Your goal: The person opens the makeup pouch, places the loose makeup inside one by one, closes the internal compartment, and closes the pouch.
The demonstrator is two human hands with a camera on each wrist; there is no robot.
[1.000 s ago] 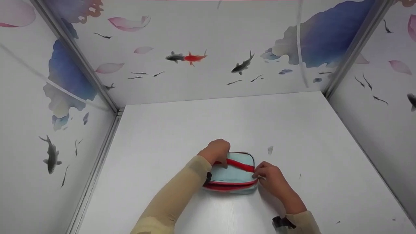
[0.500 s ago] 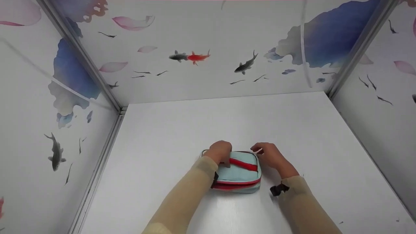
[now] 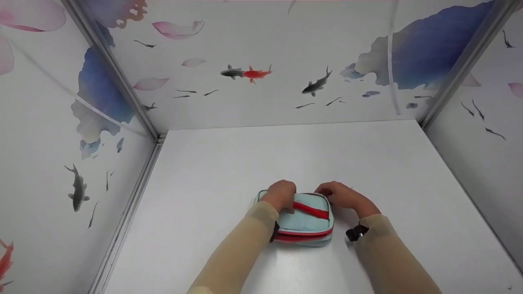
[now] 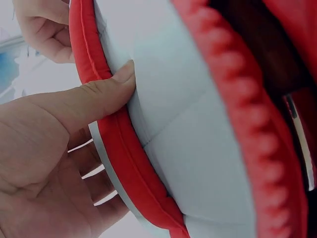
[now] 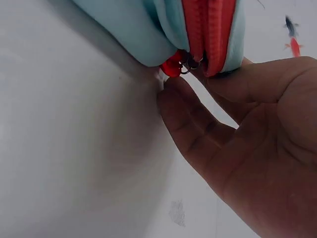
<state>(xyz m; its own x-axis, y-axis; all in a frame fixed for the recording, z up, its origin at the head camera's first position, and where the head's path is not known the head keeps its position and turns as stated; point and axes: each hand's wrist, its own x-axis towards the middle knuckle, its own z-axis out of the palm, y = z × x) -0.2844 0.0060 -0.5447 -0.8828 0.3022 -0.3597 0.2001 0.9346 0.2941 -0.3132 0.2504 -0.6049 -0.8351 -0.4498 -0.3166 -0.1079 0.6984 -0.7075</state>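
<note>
Pale-blue fabric pouch: is resting on the white surface, lower centre of frame
Left hand: is gripping its red strap
Right hand: is curling by the small red zip pull, cannot tell if pinching
Red toothed zip: is gaping in front, seemingly sitting part-way, some travel remaining

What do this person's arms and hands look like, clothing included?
The left hand and right hand wear no gloves. The left sleeve and right sleeve are long, plain beige. Each wrist carries a small black device.
</note>
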